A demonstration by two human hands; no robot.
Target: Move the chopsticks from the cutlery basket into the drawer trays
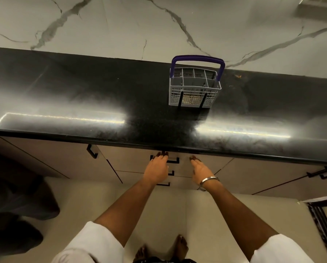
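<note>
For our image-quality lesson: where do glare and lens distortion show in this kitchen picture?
Head view: two bright glare bands lie on the black countertop left and right of the cutlery basket; the counter edge bows from wide-angle distortion; both hands stay sharp.

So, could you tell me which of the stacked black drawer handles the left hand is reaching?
The top handle, just under the countertop edge: the left hand has its fingertips at it, while the two handles below it go untouched.

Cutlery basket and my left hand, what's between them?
In the head view, only bare black countertop and its front edge separate the cutlery basket from the left hand at the drawer fronts.
</note>
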